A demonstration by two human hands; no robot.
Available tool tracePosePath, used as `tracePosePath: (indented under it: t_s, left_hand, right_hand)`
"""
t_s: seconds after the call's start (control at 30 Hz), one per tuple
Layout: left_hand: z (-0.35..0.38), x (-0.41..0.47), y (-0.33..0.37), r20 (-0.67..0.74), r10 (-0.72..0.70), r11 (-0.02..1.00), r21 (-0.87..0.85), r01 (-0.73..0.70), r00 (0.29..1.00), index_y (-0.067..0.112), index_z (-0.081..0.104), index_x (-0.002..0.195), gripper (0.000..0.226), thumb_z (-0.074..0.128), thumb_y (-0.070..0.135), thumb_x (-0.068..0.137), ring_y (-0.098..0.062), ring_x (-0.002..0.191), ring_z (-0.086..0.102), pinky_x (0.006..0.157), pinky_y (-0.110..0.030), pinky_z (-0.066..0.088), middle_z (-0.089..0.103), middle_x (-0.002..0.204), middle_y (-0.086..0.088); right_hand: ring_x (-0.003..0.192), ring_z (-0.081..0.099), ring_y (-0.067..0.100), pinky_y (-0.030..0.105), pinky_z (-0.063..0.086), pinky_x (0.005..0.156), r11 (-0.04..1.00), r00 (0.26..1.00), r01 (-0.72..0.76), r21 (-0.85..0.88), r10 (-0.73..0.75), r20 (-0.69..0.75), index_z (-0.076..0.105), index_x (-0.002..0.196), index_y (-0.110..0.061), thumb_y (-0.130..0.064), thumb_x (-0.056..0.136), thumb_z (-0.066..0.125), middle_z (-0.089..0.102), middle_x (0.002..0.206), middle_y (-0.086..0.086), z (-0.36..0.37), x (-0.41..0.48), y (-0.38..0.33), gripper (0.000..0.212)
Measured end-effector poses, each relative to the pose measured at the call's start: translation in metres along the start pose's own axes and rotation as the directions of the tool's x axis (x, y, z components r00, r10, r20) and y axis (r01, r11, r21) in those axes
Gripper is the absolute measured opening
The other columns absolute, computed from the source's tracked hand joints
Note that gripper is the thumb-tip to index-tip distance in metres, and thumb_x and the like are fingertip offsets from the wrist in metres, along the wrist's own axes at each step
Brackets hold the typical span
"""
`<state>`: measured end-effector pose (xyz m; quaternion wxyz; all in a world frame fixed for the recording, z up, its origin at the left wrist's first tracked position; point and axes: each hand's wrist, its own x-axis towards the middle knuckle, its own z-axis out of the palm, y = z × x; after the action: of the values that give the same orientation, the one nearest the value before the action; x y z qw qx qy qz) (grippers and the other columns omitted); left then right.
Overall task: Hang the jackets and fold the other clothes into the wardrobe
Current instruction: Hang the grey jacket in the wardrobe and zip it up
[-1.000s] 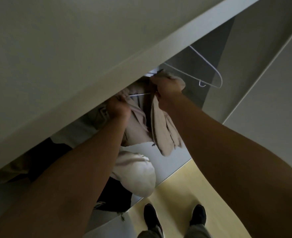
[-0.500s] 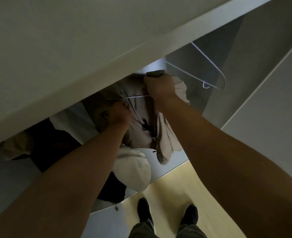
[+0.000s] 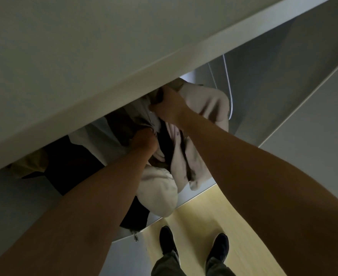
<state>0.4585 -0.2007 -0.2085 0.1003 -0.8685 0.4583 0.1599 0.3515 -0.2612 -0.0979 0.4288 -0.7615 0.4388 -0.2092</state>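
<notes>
A beige jacket (image 3: pixel 206 102) hangs inside the wardrobe, its top hidden behind the wardrobe's front panel (image 3: pixel 104 56). My right hand (image 3: pixel 169 108) grips the jacket near its collar, high up under the panel's edge. My left hand (image 3: pixel 146 144) is closed on the jacket's front fabric a little lower and to the left. A thin white wire hanger (image 3: pixel 228 84) shows as a blurred curve to the right of the jacket. The rail and the jacket's own hanger are hidden.
A dark garment (image 3: pixel 74 162) and a cream garment (image 3: pixel 160 194) hang to the left and below in the wardrobe. The wardrobe side wall (image 3: pixel 273 86) stands on the right. Below lie the yellow wood floor (image 3: pixel 200 222) and my two black shoes (image 3: pixel 167 239).
The view has tilted, so the wardrobe panel covers more. My right hand shifted left along the jacket's top; the jacket's shoulder now bulges to the right. The spare hanger swung to the right.
</notes>
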Motion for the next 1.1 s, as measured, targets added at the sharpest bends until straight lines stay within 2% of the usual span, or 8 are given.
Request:
tracePosePath:
  t_s: [0.13, 0.27, 0.4, 0.57, 0.8, 0.9, 1.0, 1.1]
  left_hand:
    - [0.004, -0.003, -0.011, -0.045, 0.038, 0.999, -0.025, -0.039, 0.998, 0.005, 0.052, 0.137, 0.038, 0.044, 0.023, 0.105, -0.033, 0.13, 0.051, 0.102, -0.042, 0.044, 0.052, 0.141, -0.017]
    - [0.011, -0.009, -0.012, -0.123, -0.004, 0.958, -0.285, -0.031, 0.992, 0.001, 0.058, 0.129, 0.035, 0.048, 0.022, 0.103, -0.035, 0.125, 0.055, 0.099, -0.037, 0.043, 0.058, 0.134, -0.02]
    - [0.02, -0.01, -0.014, -0.219, 0.008, 0.928, -0.362, -0.089, 0.976, -0.003, 0.059, 0.124, 0.033, 0.053, 0.017, 0.098, -0.036, 0.126, 0.052, 0.102, -0.035, 0.035, 0.058, 0.132, -0.023]
    - [0.04, -0.01, -0.023, -0.315, -0.081, 0.858, -0.505, -0.095, 0.946, -0.009, 0.066, 0.101, 0.025, 0.061, 0.01, 0.086, -0.042, 0.106, 0.062, 0.086, -0.04, 0.043, 0.067, 0.107, -0.03]
    - [0.082, 0.014, -0.015, -0.433, -0.247, 0.724, -0.677, -0.132, 0.867, -0.009, 0.064, 0.114, 0.034, 0.061, 0.01, 0.087, -0.041, 0.108, 0.059, 0.081, -0.035, 0.035, 0.065, 0.115, -0.028]
    - [0.113, 0.035, -0.002, -0.463, -0.351, 0.519, -0.82, -0.242, 0.814, -0.009, 0.061, 0.117, 0.038, 0.067, 0.002, 0.082, -0.039, 0.106, 0.061, 0.075, -0.021, 0.034, 0.067, 0.113, -0.026]
    - [0.168, 0.066, 0.007, -0.396, -0.339, 0.375, -0.889, -0.263, 0.853, 0.002, 0.059, 0.091, 0.017, 0.07, -0.002, 0.078, -0.031, 0.081, 0.058, 0.06, -0.007, 0.033, 0.06, 0.076, -0.005]
    - [0.239, 0.109, 0.009, -0.335, -0.349, 0.291, -0.927, -0.238, 0.875, 0.001, 0.059, 0.092, 0.015, 0.065, -0.005, 0.08, -0.029, 0.082, 0.057, 0.067, -0.019, 0.036, 0.063, 0.084, -0.015]
  right_hand:
    - [0.103, 0.059, 0.028, 0.016, 0.029, 0.055, 0.996, 0.991, -0.086, 0.002, 0.085, -0.099, 0.054, 0.121, -0.002, -0.003, 0.085, 0.065, 0.063, 0.116, 0.016, 0.009, -0.007, 0.028, 0.037]
    - [0.094, 0.059, 0.022, 0.024, 0.039, 0.074, 0.983, 0.962, -0.176, 0.047, 0.182, -0.205, 0.056, 0.116, -0.011, -0.015, 0.09, 0.061, 0.065, 0.111, 0.007, 0.018, -0.016, 0.043, 0.027]
    - [0.106, 0.065, 0.03, 0.026, 0.049, 0.082, 0.956, 0.948, -0.293, 0.028, 0.295, -0.122, 0.068, 0.114, -0.013, -0.007, 0.084, 0.059, 0.069, 0.114, 0.009, 0.029, -0.027, 0.062, 0.032]
    - [0.112, 0.063, 0.032, 0.033, 0.052, 0.091, 0.92, 0.92, -0.393, 0.006, 0.393, 0.002, 0.071, 0.113, -0.006, -0.006, 0.091, 0.057, 0.068, 0.119, 0.015, 0.045, -0.031, 0.092, 0.026]
    - [0.117, 0.058, 0.029, 0.031, 0.046, 0.098, 0.914, 0.912, -0.401, -0.057, 0.404, 0.063, 0.066, 0.117, -0.002, -0.014, 0.102, 0.044, 0.063, 0.125, 0.014, 0.08, -0.029, 0.151, 0.029]
    - [0.098, 0.062, 0.028, 0.031, 0.049, 0.086, 0.923, 0.923, -0.377, -0.073, 0.381, 0.049, 0.061, 0.098, -0.006, -0.019, 0.102, 0.046, 0.062, 0.104, 0.014, 0.099, -0.017, 0.189, 0.02]
    - [0.083, 0.069, 0.032, 0.036, 0.058, 0.076, 0.928, 0.922, -0.33, -0.173, 0.356, 0.152, 0.067, 0.094, 0.0, -0.018, 0.097, 0.057, 0.07, 0.093, 0.018, 0.133, -0.008, 0.235, 0.021]
    - [0.06, 0.056, 0.023, 0.028, 0.045, 0.053, 0.912, 0.855, -0.341, -0.228, 0.402, 0.328, 0.065, 0.086, -0.014, -0.012, 0.092, 0.062, 0.065, 0.083, 0.014, 0.178, -0.003, 0.286, 0.007]
